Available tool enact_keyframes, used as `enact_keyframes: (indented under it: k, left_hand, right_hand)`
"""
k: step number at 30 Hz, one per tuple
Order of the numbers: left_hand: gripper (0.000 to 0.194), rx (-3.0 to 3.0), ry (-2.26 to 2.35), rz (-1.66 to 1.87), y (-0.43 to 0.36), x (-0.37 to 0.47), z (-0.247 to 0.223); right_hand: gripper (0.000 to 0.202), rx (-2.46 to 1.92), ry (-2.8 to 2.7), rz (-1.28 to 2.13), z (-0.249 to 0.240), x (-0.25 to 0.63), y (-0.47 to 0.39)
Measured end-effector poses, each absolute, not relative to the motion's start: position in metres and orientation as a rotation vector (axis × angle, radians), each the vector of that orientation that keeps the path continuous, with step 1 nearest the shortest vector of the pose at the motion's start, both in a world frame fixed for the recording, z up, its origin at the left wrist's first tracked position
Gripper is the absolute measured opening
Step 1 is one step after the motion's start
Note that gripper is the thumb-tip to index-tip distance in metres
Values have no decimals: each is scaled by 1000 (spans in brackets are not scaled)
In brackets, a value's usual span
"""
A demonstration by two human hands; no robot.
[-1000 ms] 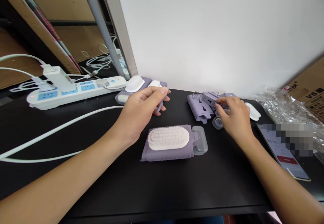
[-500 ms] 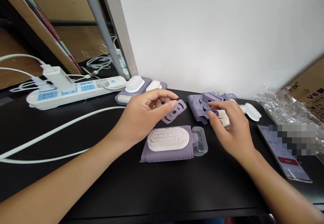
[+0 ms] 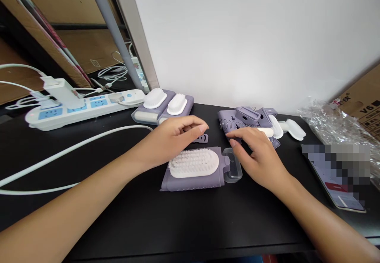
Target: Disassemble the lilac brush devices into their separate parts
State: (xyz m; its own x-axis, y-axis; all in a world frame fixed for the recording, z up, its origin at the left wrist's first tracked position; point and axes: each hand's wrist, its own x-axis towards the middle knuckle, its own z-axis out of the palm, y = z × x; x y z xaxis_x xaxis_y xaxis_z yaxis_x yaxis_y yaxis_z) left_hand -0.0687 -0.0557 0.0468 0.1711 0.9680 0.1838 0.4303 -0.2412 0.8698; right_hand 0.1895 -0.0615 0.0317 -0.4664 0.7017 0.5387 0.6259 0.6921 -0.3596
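Note:
On the black table in front of me lies a flat purple sleeve (image 3: 196,183), with a white bristle brush head (image 3: 194,163) on top. At its right end is a clear plastic cap (image 3: 233,167). My left hand (image 3: 178,136) hovers over the far left of the sleeve, fingers loosely bent and thumb near the fingertips, with nothing visible in it. Just behind that thumb a slotted purple plate (image 3: 203,138) lies partly hidden. My right hand (image 3: 257,154) is open above the cap's right side, thumb and fingers apart, near a pile of purple parts (image 3: 234,122).
Two purple pieces with white brush heads (image 3: 154,98) stand back left, by a white power strip (image 3: 89,108) with cables. Behind my right hand are a spiral cord and a white brush (image 3: 293,130). A phone (image 3: 335,180), clear plastic wrap (image 3: 326,124) and a carton (image 3: 362,100) are at right.
The slotted plate, earlier raised at my left fingertips, now lies lower behind the hand. My right hand has moved left and down, away from the purple pile. The view shifted slightly.

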Motion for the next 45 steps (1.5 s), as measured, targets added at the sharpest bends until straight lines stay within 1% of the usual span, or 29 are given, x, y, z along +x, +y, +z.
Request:
enact_keyframes:
  k: [2, 4, 6, 9, 11, 16, 20, 21, 22, 25, 26, 27, 30, 32, 37, 41, 45]
  left_hand:
    - [40, 1812, 1306, 914, -50, -74, 43]
    - [44, 1842, 1310, 914, -45, -79, 40]
    - [52, 1823, 1333, 935, -40, -84, 38]
    - [68, 1708, 1383, 882, -37, -90, 34]
    - [71, 1682, 1396, 852, -37, -90, 31]
    - [64, 1660, 1266, 945, -37, -84, 27]
    - [66, 1655, 1250, 1017, -35, -83, 28]
    - [66, 1655, 1243, 1034, -35, -84, 29]
    - [67, 1656, 1231, 1037, -35, -84, 31]
    - [67, 1692, 1139, 937, -40, -85, 39]
    - [66, 1714, 1097, 875, -43, -85, 43]
    - [64, 1738, 1062, 808, -46, -85, 47]
    - [58, 1821, 1021, 639, -56, -84, 56]
    - [52, 1865, 1031, 566, -60, -84, 59]
    - [48, 1875, 1041, 518, -62, -82, 56]
    - [46, 1828, 1008, 641, -58, -78, 48]
    - [53, 1706, 1021, 1007, -55, -68, 39]
  right_hand:
    - [18, -1005, -2259, 193, 33, 190, -63]
    - [20, -982, -2293, 243, 36, 191, -64]
    - [22, -974, -2301, 276, 37, 193, -65]
    - [23, -994, -2247, 254, 38, 195, -64]
    - [23, -1011, -2202, 223, 38, 195, -63]
    - [23, -1033, -2142, 219, 39, 197, -61]
    - [26, -1055, -2251, 340, 47, 204, -63]
    - [31, -1055, -2320, 387, 50, 206, -63]
    - [40, -1049, -2399, 432, 52, 208, -64]
    - [80, -1012, -2617, 515, 56, 211, -67]
    - [88, -1009, -2668, 524, 56, 212, -67]
    - [90, -1017, -2704, 524, 56, 213, -67]
    - [82, -1091, -2751, 477, 54, 218, -68]
    - [81, -1141, -2747, 413, 55, 223, -68]
    - [77, -1134, -2698, 318, 56, 222, -71]
    - [82, -1020, -2652, 343, 50, 202, -75]
    - [108, -899, -2648, 314, 39, 181, -82]
